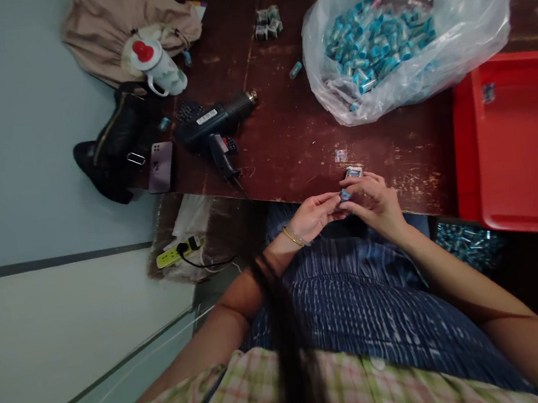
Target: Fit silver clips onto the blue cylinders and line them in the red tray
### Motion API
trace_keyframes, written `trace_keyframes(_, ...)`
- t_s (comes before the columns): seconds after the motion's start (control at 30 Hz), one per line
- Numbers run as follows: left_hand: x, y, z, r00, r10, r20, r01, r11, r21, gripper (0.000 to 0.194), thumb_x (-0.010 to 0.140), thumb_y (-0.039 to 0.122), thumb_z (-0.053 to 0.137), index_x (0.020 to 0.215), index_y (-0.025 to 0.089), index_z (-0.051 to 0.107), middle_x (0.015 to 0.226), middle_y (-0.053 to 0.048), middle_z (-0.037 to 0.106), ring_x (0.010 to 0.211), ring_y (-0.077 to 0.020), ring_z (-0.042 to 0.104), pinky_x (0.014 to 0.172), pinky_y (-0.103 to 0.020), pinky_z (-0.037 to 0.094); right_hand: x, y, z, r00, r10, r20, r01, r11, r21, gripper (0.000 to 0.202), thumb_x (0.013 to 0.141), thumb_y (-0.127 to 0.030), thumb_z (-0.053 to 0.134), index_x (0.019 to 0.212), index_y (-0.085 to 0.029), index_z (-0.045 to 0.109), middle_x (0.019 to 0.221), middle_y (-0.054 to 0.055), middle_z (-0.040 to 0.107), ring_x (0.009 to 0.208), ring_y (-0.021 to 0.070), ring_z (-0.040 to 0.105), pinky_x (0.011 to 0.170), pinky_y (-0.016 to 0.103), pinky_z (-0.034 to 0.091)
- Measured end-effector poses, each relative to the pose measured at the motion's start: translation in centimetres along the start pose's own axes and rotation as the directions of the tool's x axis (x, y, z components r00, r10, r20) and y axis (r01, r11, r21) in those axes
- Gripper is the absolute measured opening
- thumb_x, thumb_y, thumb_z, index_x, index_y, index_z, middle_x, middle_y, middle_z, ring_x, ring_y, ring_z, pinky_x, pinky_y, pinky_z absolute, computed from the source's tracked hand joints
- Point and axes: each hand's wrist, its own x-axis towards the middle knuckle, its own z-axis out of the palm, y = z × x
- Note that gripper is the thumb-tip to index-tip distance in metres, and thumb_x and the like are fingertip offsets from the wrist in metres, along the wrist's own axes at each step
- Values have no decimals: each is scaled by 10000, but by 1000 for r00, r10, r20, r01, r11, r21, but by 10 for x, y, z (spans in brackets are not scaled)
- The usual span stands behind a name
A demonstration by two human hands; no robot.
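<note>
Between the fingertips of both my hands, near the table's front edge, is a small blue piece, too small to name surely. My left hand pinches its left side. From the right, my right hand has thumb and fingers closed about it. Just beyond my right fingers lies a small stack of labels, partly covered by them. A single small printed label rests on the table a little farther away.
A clear plastic bag of blue-capped vials stands at the back right, beside a red tray. To the left lie a heat gun, a phone and a lidded mug. A power strip sits lower left.
</note>
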Motion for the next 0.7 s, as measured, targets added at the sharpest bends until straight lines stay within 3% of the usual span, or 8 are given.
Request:
trace_keyframes(0.23,0,0,9,998,34,-53,-35,999,-16,227,801,221,977,949,121,836,852,-45,789,723,-130,700,766,-284,544,-4,-1,3,997,70,-26,-68,995,79,156,934,-441,822,1006,-309,780,1203,37,820,1217,301,752,1273,603,394)
trace_keyframes(0.4,4,7,15,999,1,-45,-4,997,-76,176,836,220,952,940,139,835,903,-60,813,791,-133,721,788,-262,555,-8,-2,10,969,244,24,-237,908,346,610,826,-404,911,1366,-342,636,1392,64,728,1197,263,742,1021,426,628)
trace_keyframes(0.57,8,4,19,1000,-7,-28,5,998,-68,153,862,245,932,917,133,844,879,-75,810,809,-143,729,776,-244,543,-15,1,19,939,339,58,-339,883,324,533,801,-440,921,1271,-308,708,1193,41,762,1034,254,762,962,405,659)
trace_keyframes(0.7,7,1,18,1000,1,3,-1,998,-65,153,863,250,930,908,123,855,878,-82,809,815,-139,722,794,-245,542,-17,6,17,931,364,41,-355,869,346,503,782,-474,931,1221,-313,748,1148,43,762,1067,276,753,963,420,660)
